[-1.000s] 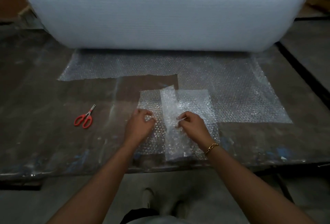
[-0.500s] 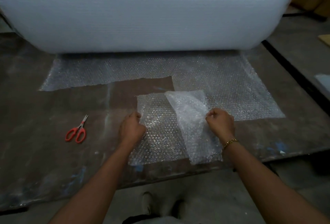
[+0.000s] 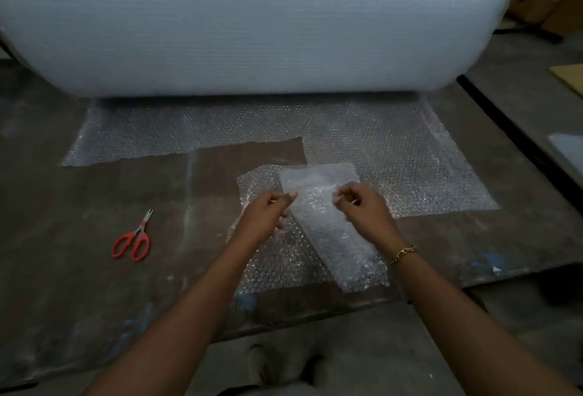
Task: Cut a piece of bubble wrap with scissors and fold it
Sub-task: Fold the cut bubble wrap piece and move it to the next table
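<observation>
Bubble wrap piece (image 3: 331, 238): near-centre worktop (image 3: 79, 285), right flap folded over. Left hand (image 3: 268, 214), right hand (image 3: 362, 209): each pinching flap. Risk: springy film; flap may reopen or crease skewed if released.

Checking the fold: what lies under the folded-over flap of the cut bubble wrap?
The piece's lower layer shows left of the flap, flat on the table; the part beneath is covered.

bare table (image 3: 79, 194) left around scissors (image 3: 132, 239), huge bubble wrap roll (image 3: 252, 23) blocking behind
</observation>
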The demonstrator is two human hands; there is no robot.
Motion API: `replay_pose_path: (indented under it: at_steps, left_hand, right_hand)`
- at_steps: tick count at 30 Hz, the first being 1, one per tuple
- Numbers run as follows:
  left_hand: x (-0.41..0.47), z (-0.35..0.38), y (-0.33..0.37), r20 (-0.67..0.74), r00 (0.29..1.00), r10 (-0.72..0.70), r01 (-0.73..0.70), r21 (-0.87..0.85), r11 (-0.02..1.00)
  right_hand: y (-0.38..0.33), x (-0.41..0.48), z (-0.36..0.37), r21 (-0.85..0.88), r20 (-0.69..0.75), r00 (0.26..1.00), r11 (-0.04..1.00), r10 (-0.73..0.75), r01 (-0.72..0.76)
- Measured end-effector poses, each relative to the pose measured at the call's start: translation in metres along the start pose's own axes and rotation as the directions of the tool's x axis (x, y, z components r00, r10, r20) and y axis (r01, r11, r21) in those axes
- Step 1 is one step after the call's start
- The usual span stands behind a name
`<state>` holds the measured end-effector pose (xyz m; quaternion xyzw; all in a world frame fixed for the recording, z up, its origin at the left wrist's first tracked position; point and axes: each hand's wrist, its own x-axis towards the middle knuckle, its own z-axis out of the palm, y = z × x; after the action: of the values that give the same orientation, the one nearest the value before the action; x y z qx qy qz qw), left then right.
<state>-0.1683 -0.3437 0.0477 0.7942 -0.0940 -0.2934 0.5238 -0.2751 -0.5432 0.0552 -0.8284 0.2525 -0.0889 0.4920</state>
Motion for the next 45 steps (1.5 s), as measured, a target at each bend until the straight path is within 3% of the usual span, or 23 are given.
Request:
replay_pose_path:
  at_steps: [2, 4, 5, 7, 9, 10, 13, 18, 21, 26, 33, 37, 45]
  left_hand:
    - [0.003, 0.011, 0.008, 0.127, 0.982, -0.137, 0.161, -0.199, 0.967]
    - [0.008, 0.017, 0.004, 0.115, 0.978, -0.175, 0.194, -0.186, 0.963]
    - [0.011, 0.018, 0.000, 0.072, 0.980, -0.185, 0.193, -0.134, 0.972]
    - [0.017, 0.013, -0.010, -0.019, 0.983, -0.185, 0.183, -0.080, 0.980]
    - [0.020, 0.006, -0.019, -0.049, 0.978, -0.203, 0.195, -0.135, 0.971]
    - [0.019, 0.003, -0.021, -0.050, 0.977, -0.209, 0.198, -0.167, 0.966]
    - [0.014, 0.001, -0.018, -0.041, 0.986, -0.161, 0.157, -0.095, 0.983]
    - [0.016, 0.013, -0.019, 0.003, 0.998, -0.065, 0.064, 0.057, 0.996]
    - [0.018, 0.006, -0.017, -0.042, 0.997, -0.057, 0.052, -0.110, 0.993]
    - [0.020, -0.012, -0.008, -0.040, 0.992, -0.121, 0.093, -0.428, 0.899]
    - [0.030, -0.017, 0.001, -0.071, 0.995, -0.067, 0.027, -0.462, 0.887]
    - [0.041, -0.005, 0.021, -0.088, 0.996, -0.021, -0.021, -0.450, 0.893]
    - [0.096, 0.029, 0.056, 0.010, 0.995, -0.098, 0.091, -0.468, 0.879]
  right_hand:
    - [-0.014, -0.007, 0.009, 0.031, 0.256, 0.967, 1.000, -0.009, 0.001]
    - [-0.013, -0.009, 0.012, 0.019, 0.431, 0.902, 0.999, 0.022, -0.034]
    - [-0.007, -0.007, 0.011, 0.024, 0.400, 0.916, 0.998, 0.042, -0.056]
    - [0.013, 0.000, 0.003, -0.003, 0.118, 0.987, 0.994, 0.111, -0.112]
    - [0.036, 0.005, -0.010, -0.122, -0.156, 0.971, 0.972, 0.184, -0.203]
    - [0.046, 0.006, -0.016, -0.186, -0.209, 0.956, 0.952, 0.205, -0.244]
    - [0.062, 0.006, -0.023, -0.275, -0.199, 0.947, 0.913, 0.252, -0.301]
    - [0.065, 0.012, -0.023, -0.193, -0.223, 0.935, 0.928, 0.277, -0.320]
    - [0.057, 0.009, -0.025, -0.076, -0.253, 0.936, 0.959, 0.246, -0.273]
    - [0.048, 0.002, -0.027, 0.170, -0.266, 0.942, 0.972, 0.203, -0.162]
    - [0.035, -0.006, -0.029, 0.222, -0.342, 0.933, 0.974, 0.111, -0.034]
    - [0.030, 0.013, -0.050, 0.160, -0.380, 0.924, 0.987, 0.044, 0.019]
    - [0.058, 0.096, -0.103, 0.166, -0.342, 0.928, 0.982, 0.147, -0.095]
